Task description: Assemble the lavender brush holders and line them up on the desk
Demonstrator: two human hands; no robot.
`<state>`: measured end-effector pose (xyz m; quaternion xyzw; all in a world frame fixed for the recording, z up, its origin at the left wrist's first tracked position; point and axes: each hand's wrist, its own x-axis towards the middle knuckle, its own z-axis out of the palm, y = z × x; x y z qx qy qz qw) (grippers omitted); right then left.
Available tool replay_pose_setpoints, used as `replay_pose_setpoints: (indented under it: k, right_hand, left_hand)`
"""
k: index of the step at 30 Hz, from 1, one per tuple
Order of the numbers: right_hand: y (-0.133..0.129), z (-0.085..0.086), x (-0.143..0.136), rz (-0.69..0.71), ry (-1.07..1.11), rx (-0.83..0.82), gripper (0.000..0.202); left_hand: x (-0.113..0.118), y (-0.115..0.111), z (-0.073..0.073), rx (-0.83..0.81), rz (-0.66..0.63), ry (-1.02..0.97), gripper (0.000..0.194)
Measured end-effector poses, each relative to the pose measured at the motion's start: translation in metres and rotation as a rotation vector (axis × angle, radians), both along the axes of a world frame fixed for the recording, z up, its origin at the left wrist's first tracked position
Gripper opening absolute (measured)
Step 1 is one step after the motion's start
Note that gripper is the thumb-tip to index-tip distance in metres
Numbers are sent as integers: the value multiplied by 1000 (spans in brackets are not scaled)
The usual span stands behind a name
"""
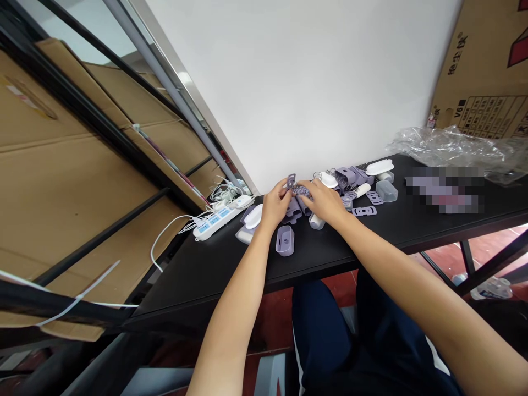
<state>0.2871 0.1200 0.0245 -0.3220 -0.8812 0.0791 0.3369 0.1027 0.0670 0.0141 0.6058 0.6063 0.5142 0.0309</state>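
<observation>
Both hands meet over the black table among small purple plastic parts. My left hand (276, 204) pinches a small purple slotted plate (291, 181), tilted upright. Close beside it, my right hand (324, 201) has its fingers bent down over a cluster of purple pieces (301, 191); its fingertips are partly hidden, and what they hold is unclear. Below the hands stands an open purple case (285, 241). Flat purple plates (364, 211), metal springs, white oval pieces (380, 167) and a translucent cap (386, 191) lie to the right. Another white oval piece (253, 216) is by my left wrist.
A white power strip (223, 217) with cables lies at the table's left. Crumpled clear plastic (457, 148) and a cardboard box (487, 71) are at the back right. A blurred patch (445, 190) covers something on the table (416, 223). A white wall rises behind.
</observation>
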Motion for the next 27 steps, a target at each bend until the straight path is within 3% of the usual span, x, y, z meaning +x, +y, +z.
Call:
replay_pose_setpoints:
  k: [9, 27]
  right_hand:
    - [-1, 0, 0, 16, 78, -29, 42]
    - [-1, 1, 1, -22, 3, -4, 45]
  left_hand:
    - [-5, 4, -4, 56, -34, -6, 42]
    - [-1, 1, -1, 32, -49, -9, 43]
